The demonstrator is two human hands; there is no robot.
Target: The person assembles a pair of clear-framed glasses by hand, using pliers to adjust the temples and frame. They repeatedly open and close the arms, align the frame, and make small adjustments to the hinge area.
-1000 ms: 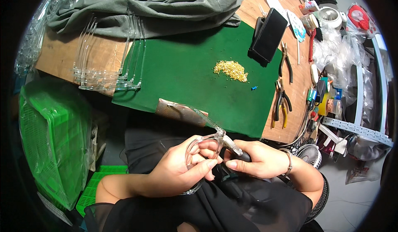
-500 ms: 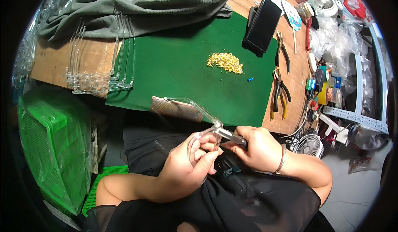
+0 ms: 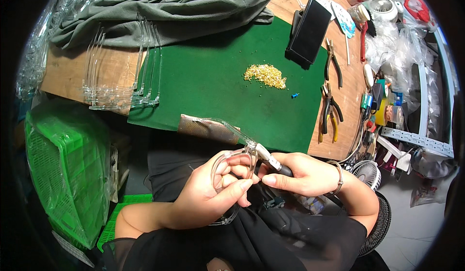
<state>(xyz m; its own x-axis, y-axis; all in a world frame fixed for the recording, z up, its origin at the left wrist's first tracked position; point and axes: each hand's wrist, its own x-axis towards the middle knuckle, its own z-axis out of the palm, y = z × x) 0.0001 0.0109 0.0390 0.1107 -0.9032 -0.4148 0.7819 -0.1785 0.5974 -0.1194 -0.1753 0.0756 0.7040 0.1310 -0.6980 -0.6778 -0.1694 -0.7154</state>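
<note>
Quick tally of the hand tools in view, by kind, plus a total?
Pliers on the bench, right of the green mat: 2 (black-handled; yellow-and-black-handled)
Screwdriver in the right hand, tip at the clear glasses frame held by the left hand: 1
Total: 3

Bright, even overhead light is falling on the tabletop [image 3: 72, 70]; fisheye bending is warping the rim, where black vignetting is closing in; focus is holding sharp.
</note>
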